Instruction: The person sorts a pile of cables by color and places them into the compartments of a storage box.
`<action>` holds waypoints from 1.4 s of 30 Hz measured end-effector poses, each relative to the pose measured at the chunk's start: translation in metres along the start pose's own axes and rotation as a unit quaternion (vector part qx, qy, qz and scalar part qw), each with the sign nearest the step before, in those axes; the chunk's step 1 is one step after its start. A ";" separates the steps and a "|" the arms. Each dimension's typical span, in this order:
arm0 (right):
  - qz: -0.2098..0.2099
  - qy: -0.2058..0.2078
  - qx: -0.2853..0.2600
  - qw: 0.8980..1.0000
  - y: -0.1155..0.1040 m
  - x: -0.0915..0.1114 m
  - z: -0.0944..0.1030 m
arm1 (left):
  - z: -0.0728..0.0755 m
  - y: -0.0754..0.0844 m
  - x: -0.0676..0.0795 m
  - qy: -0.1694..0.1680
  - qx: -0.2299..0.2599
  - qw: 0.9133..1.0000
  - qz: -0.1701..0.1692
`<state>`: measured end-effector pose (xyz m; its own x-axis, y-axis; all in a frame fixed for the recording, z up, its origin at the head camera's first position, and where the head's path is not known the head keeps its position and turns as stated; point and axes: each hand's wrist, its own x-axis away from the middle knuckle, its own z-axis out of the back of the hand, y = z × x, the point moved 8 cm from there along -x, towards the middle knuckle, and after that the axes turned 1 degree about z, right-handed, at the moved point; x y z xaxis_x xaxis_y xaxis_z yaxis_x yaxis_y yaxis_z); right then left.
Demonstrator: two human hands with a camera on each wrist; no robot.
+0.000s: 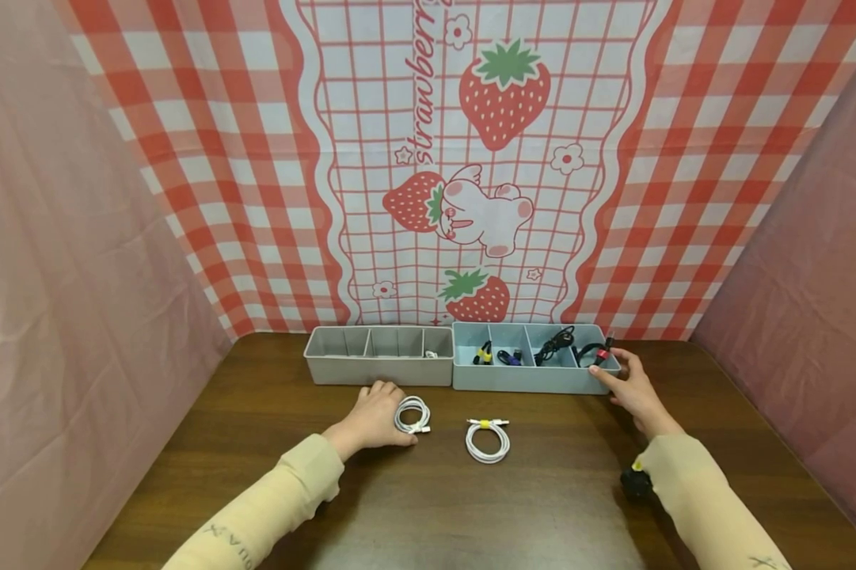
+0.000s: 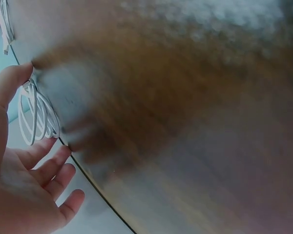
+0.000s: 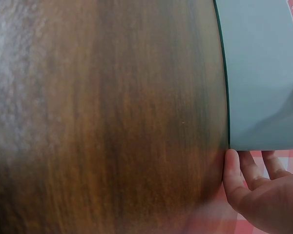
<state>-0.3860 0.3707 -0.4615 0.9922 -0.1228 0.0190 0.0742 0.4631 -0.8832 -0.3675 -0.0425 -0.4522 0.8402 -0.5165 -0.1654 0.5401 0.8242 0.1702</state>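
Note:
Between the thumb and fingers of my left hand (image 1: 378,416) is a small coil of white cable (image 1: 412,415). In the left wrist view, the thumb tip and index finger meet opposite ends of this coil (image 2: 38,113). A second white coil with a yellow tie (image 1: 488,441) lies to its right on the table. My right hand (image 1: 634,384) grips the right end of a light blue divided box (image 1: 527,380), thumb over the front rim. Beside its index finger, a black cable with a red tie (image 1: 603,353) sticks up from the end compartment.
A grey divided box (image 1: 378,370) adjoins the blue one; a small white item (image 1: 431,355) sits in its right compartment. Other blue compartments hold dark cables (image 1: 554,346). A black item with yellow (image 1: 636,481) lies by my right sleeve. A strawberry-patterned cloth (image 1: 470,198) hangs behind.

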 end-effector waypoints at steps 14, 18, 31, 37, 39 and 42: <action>-0.001 -0.006 -0.005 1.000 -0.001 0.002 -0.002 | 0.003 -0.005 0.003 0.026 0.005 1.000 -0.011; 0.002 -0.006 -0.003 1.000 -0.003 0.002 -0.002 | 0.006 -0.006 0.005 0.029 0.003 1.000 -0.008; 0.005 -0.004 -0.004 1.000 -0.002 0.002 -0.001 | 0.015 -0.001 0.007 0.031 -0.010 0.999 -0.019; 0.009 -0.006 -0.004 1.000 -0.001 0.001 0.000 | 0.023 0.001 0.008 0.033 -0.012 0.999 -0.021; 0.006 -0.005 -0.006 1.000 0.000 0.000 0.000 | 0.025 0.001 0.008 0.034 -0.013 0.999 -0.020; -0.005 -0.003 -0.008 1.000 0.000 0.001 0.000 | 0.028 0.000 0.008 0.033 -0.015 0.999 -0.018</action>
<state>-0.3851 0.3707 -0.4615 0.9922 -0.1211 0.0306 0.0821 0.4475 -0.8905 -0.3599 -0.0529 -0.4263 0.8149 -0.5297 -0.2354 0.5669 0.8129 0.1333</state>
